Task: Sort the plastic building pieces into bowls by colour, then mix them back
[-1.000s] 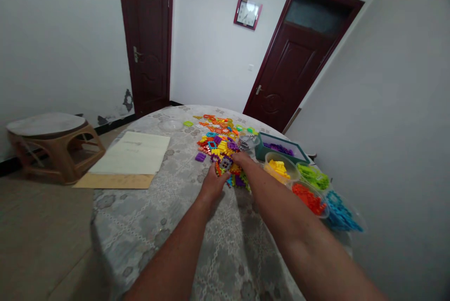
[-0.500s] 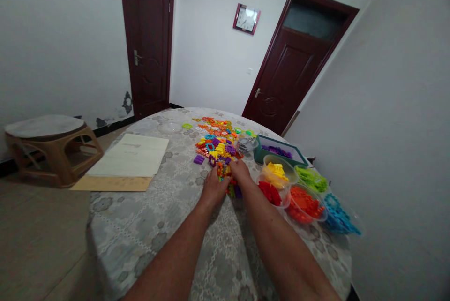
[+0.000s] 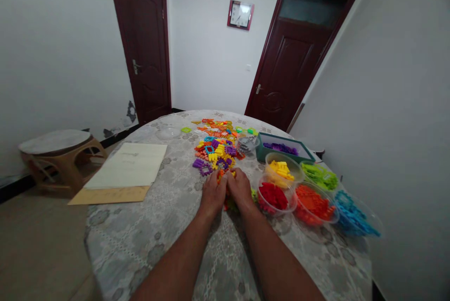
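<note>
A heap of small coloured plastic pieces [image 3: 217, 144] lies on the round table [image 3: 168, 226]. My left hand [image 3: 212, 194] and my right hand [image 3: 241, 188] rest side by side at the heap's near end, fingers curved down over a small clump of pieces [image 3: 227, 175] gathered between them. The pieces under the palms are mostly hidden. Just right of my right hand stands a clear bowl of red pieces [image 3: 275, 196].
Right of the hands stand bowls of yellow [image 3: 281, 169], orange [image 3: 314, 203], green [image 3: 319, 175] and blue pieces [image 3: 355, 216], a teal box of purple pieces [image 3: 283, 148] and a small bowl of grey pieces [image 3: 248, 143]. Papers [image 3: 126, 166] lie left. A low stool [image 3: 59, 153] stands on the floor.
Both hands have drawn back toward me along the table, dragging a clump of pieces out of the heap. The bowl of red pieces has come into view beside my right arm.
</note>
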The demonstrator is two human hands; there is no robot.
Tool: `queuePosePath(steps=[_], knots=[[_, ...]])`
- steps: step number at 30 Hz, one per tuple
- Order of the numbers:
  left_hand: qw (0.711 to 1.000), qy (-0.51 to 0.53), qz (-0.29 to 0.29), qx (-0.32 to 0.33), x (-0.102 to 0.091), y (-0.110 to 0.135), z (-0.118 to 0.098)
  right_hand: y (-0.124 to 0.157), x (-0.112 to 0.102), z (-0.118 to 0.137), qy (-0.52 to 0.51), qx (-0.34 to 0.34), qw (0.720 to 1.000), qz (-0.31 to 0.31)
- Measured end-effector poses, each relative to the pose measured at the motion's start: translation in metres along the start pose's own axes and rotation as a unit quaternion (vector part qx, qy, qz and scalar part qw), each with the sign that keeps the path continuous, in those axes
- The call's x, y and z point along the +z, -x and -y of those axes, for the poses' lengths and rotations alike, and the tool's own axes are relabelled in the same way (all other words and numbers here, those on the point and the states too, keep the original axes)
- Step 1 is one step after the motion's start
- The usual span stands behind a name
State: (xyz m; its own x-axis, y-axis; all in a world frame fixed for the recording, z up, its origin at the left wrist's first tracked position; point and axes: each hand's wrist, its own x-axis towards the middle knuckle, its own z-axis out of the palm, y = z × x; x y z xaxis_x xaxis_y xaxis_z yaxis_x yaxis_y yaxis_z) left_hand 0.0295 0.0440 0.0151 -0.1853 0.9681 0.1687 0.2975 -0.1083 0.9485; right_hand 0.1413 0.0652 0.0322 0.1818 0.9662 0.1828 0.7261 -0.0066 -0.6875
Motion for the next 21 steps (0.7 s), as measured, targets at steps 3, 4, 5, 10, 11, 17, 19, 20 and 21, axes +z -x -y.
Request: queuePosePath(steps=[3, 4, 5, 10, 11, 17, 19, 20, 21], knots=[[1.0, -0.002, -0.021, 0.014, -0.0004, 0.002, -0.0005, -0.001, 0.0035, -0.003, -0.027, -0.003, 0.999, -0.022], [0.999, 0.0, -0.028, 0.015, -0.0008, 0.0024, -0.0008, -0.0017, 0.0045, -0.0037, -0.036, -0.002, 0.999, -0.029], [0.999, 0.005, -0.035, 0.016, -0.0011, 0.0027, -0.0011, -0.0025, 0.0054, -0.0042, -0.043, -0.001, 0.998, -0.037], [0.997, 0.036, -0.062, 0.022, -0.0021, 0.0035, -0.0021, -0.005, 0.0079, -0.0048, -0.082, 0.011, 0.994, -0.075], [0.997, 0.039, -0.066, 0.022, -0.0021, 0.0036, -0.002, -0.0051, 0.008, -0.0047, -0.092, 0.013, 0.992, -0.08], [0.994, 0.062, -0.085, 0.012, -0.0028, 0.0025, 0.0009, -0.0053, 0.0078, -0.0049, -0.16, 0.031, 0.981, -0.104], [0.994, 0.063, -0.086, 0.007, -0.0039, 0.0015, 0.0009, -0.0052, 0.0079, -0.0051, -0.186, 0.04, 0.976, -0.11], [0.994, 0.062, -0.087, 0.006, -0.0046, 0.0009, 0.0004, -0.005, 0.008, -0.0051, -0.199, 0.043, 0.973, -0.111], [0.994, 0.062, -0.09, 0.008, -0.0055, 0.0003, -0.0003, -0.0049, 0.0083, -0.005, -0.212, 0.046, 0.97, -0.11]])
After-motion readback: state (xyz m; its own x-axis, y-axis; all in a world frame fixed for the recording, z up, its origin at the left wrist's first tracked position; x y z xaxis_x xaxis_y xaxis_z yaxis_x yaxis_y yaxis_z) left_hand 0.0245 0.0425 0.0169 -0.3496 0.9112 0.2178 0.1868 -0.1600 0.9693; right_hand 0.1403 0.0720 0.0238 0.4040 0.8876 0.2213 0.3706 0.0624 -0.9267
